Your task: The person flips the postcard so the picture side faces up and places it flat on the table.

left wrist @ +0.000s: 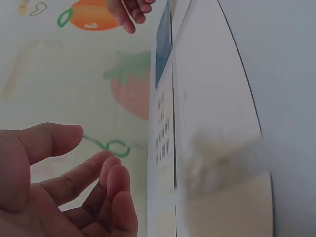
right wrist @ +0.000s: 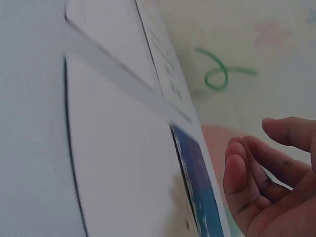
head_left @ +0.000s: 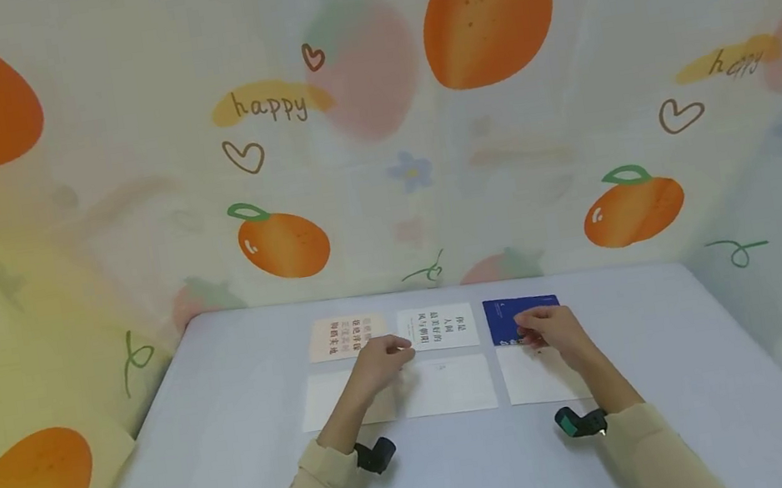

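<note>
Hovering over the bench (head_left: pixel 463 469), the left hand (head_left: pixel 380 361) and right hand (head_left: pixel 554 329) lean inward, fingers loosely curved, holding nothing. The wrist views show thumbs parted from fingertips, a gap hard to see from the head. Beneath the right hand lies a navy-blue card (head_left: pixel 502 318); between the hands, a white lettered card (head_left: pixel 445 329); past the left hand, a peach lettered card (head_left: pixel 333 339). Three pale cards (head_left: pixel 451 391) lie nearer the wrists.

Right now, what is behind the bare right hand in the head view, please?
Parts of a dark blue rectangular card and a mostly blank white rectangular card show behind the bare right hand; what it covers is hidden.
</note>
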`<state>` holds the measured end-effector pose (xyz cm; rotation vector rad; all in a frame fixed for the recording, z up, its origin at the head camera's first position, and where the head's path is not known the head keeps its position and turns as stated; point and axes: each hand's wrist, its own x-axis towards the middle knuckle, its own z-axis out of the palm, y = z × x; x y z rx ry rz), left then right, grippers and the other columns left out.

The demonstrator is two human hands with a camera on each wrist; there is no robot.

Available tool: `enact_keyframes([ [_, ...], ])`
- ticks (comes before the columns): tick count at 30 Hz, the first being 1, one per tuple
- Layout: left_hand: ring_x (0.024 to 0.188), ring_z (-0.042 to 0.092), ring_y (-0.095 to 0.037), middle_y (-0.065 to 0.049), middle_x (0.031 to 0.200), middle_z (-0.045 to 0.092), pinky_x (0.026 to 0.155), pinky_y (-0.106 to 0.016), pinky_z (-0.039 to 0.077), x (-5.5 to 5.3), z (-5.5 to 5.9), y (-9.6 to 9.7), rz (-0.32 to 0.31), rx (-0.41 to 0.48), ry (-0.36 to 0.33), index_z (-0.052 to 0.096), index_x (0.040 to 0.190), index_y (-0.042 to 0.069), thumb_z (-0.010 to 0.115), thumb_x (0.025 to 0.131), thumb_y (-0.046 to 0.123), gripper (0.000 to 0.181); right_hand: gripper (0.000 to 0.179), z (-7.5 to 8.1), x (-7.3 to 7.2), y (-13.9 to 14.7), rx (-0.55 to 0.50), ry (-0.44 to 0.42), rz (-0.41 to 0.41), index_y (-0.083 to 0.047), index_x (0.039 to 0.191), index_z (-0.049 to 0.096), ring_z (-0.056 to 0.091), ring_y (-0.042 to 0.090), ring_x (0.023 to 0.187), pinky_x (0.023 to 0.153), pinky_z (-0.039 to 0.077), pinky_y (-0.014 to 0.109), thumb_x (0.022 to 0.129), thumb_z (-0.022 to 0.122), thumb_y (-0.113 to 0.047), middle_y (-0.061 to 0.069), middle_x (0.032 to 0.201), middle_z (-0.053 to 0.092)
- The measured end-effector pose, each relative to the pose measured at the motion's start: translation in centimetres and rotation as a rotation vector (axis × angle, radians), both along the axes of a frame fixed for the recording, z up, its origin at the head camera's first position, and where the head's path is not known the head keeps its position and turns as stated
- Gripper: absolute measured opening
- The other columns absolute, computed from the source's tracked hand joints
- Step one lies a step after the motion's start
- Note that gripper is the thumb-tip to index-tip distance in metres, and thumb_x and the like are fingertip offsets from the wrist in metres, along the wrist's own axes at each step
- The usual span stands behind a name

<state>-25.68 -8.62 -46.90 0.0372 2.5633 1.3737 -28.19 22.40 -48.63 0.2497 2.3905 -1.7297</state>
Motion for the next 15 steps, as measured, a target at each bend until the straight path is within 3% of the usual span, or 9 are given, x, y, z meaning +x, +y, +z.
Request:
enact_keyframes([
  [4, 0.095, 0.062, -0.023, -0.013, 0.110, 0.067, 0.077, -0.035, 0.052, 0.1, -0.2, -1.6, 0.032, -0.048, 0.015, 0.068, 0.115, 0.004, 0.063, 0.092, 0.023, 0.030, 0.035, 0.1, 0.8, -2.2, -0.016, 0.010, 0.046, 0.012, 0.118, 0.062, 0.061, 0.012, 0.068, 0.063, 0.054, 0.021, 0.096, 0.060, -0.016, 0.010, 0.085, 0.069],
  [8, 0.097, 0.062, -0.025, -0.015, 0.113, 0.068, 0.078, -0.036, 0.051, 0.2, -0.5, -3.6, 0.084, -0.085, 0.018, 0.068, 0.116, 0.005, 0.062, 0.093, 0.024, 0.030, 0.033, 0.2, 0.7, -5.1, -0.030, -0.007, 0.084, 0.009, 0.117, 0.064, 0.061, 0.014, 0.069, 0.063, 0.054, 0.023, 0.095, 0.061, -0.015, 0.016, 0.090, 0.070],
  [15, 0.104, 0.063, -0.034, -0.022, 0.119, 0.066, 0.085, -0.046, 0.051, 1.2, -0.9, -6.8, 0.150, -0.193, 0.039, 0.066, 0.118, 0.002, 0.060, 0.094, 0.024, 0.033, 0.031, 0.7, 0.9, -9.3, -0.055, -0.024, 0.172, 0.008, 0.116, 0.066, 0.061, 0.014, 0.067, 0.061, 0.054, 0.022, 0.094, 0.062, -0.015, 0.019, 0.093, 0.071],
])
